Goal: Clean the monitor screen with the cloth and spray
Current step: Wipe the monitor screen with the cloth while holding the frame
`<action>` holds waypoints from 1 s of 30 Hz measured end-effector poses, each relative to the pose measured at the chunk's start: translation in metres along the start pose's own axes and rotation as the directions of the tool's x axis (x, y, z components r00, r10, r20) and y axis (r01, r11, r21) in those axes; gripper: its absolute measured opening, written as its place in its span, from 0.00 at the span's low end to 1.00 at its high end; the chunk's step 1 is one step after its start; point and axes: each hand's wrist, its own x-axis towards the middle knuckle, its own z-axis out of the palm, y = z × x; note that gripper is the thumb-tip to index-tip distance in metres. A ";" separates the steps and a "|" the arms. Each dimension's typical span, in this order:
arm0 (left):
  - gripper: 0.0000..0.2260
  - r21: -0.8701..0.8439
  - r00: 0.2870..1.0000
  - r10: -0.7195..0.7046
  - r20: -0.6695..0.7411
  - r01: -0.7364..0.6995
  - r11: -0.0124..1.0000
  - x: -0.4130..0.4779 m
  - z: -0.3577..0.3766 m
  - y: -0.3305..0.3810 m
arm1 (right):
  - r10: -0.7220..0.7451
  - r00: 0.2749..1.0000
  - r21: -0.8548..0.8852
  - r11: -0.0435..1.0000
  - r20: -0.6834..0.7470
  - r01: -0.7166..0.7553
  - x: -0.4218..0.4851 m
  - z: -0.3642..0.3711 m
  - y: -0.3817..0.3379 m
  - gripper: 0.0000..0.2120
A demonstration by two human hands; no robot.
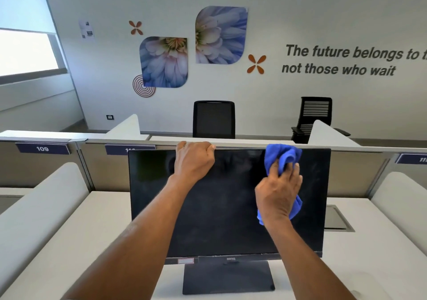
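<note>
Evidently to steady the monitor (219, 219), the left hand (194, 161) grips its top edge at twelve o'clock while the right hand (278, 195) clutches the blue cloth (280, 155), wiping toward two o'clock.

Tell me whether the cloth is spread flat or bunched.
Bunched: the cloth sits crumpled in the right hand, pressed on the monitor.

The person showed as two bare arms. The left forearm (138, 242) and right forearm (307, 258) were uncovered from the wrists down to the picture's lower edge, each lean and broadening toward that edge. The back of the right hand (277, 193) showed ridged tendons and knuckles. The back of the left hand (194, 161) looked smoother, its knuckles rounded.
</note>
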 end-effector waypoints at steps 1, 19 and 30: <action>0.19 0.005 1.000 -0.008 0.006 0.008 1.000 0.001 0.000 0.001 | 0.022 1.000 0.007 1.000 0.002 -0.022 0.001 -0.001 0.004 0.29; 0.20 -0.030 0.997 0.025 0.072 -0.023 0.999 0.004 0.021 0.046 | -0.151 0.988 -0.030 0.988 -0.018 0.150 0.004 -0.001 0.023 0.27; 0.17 -0.005 0.981 0.032 0.191 -0.032 0.999 0.005 0.032 0.087 | -0.144 0.987 0.014 0.989 -0.073 0.145 0.009 -0.006 0.049 0.29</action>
